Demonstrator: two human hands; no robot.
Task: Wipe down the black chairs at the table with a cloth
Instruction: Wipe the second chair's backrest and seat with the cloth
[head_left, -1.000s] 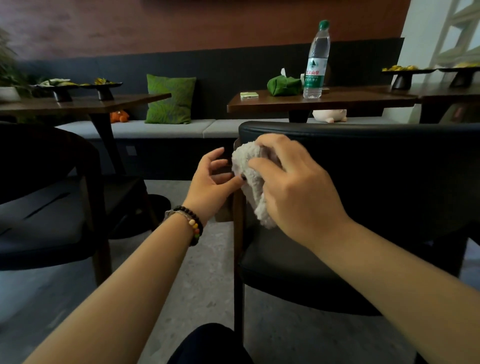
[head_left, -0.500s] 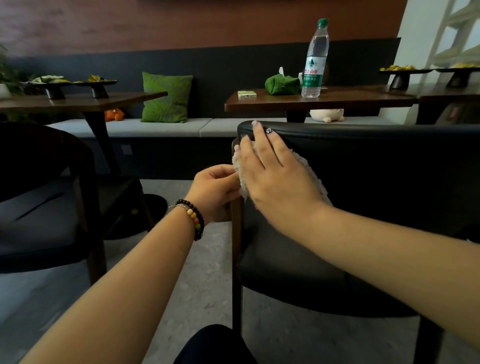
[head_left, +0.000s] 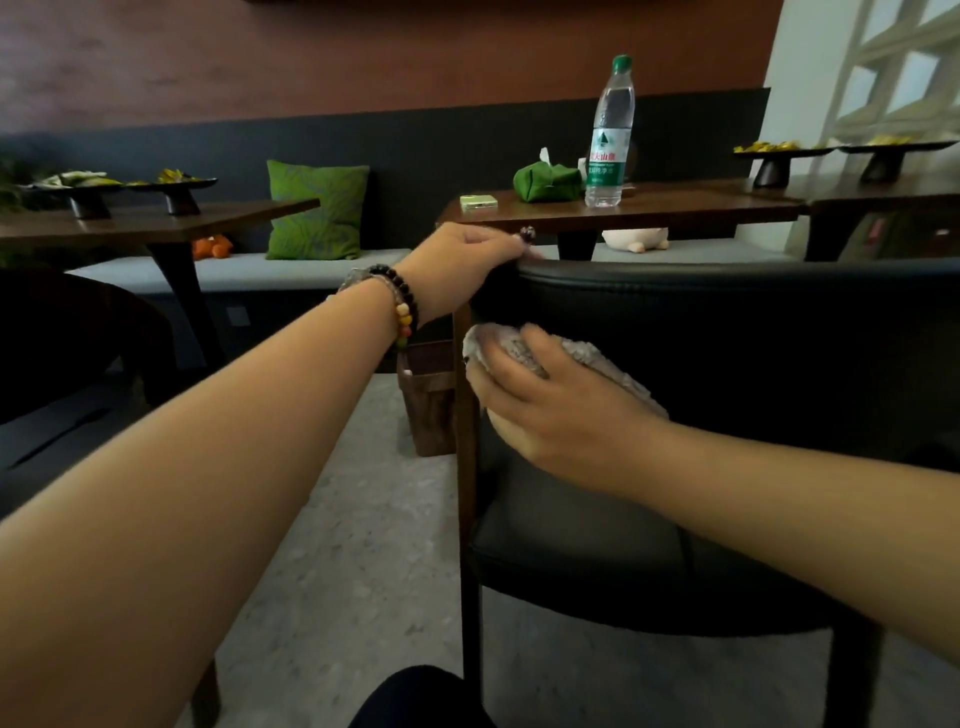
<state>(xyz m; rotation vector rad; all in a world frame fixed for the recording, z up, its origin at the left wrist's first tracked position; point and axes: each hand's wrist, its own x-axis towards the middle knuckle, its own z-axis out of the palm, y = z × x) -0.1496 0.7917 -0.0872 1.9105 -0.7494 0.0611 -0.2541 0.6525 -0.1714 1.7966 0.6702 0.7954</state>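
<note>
Dark wooden tables (head_left: 623, 210) line a long grey-cushioned bench (head_left: 234, 273) against a charcoal and reddish-brown wall, and the nearest one carries a tall clear plastic water bottle with a green cap (head_left: 609, 132), standing upright and showing clear liquid inside, just beside a green fabric tissue pouch (head_left: 545, 181) with a white tissue poking from its top. A small pale green flat box (head_left: 477, 201) lies near that table's left edge. On the table to the left, two black pedestal dishes (head_left: 130, 189) hold what looks like greenish and yellow food, though I cannot make out what exactly; two more black pedestal dishes (head_left: 826, 156) at far right hold something yellow. A green patterned cushion (head_left: 317, 210) leans upright on the bench. Closer in, a black padded chair with a curved backrest and dark wooden legs (head_left: 727, 332) faces the table. The left hand (head_left: 467, 260), with a beaded bracelet (head_left: 397, 301) at the wrist, grips the left end of the backrest's top edge, fingers curled over it. The right hand (head_left: 550, 405) lies lower, fingers spread flat and pressing a fluffy grey-white cloth (head_left: 519, 348) against the backrest's outer face near its left post. Another black chair (head_left: 62, 364) stands well apart at left.
</note>
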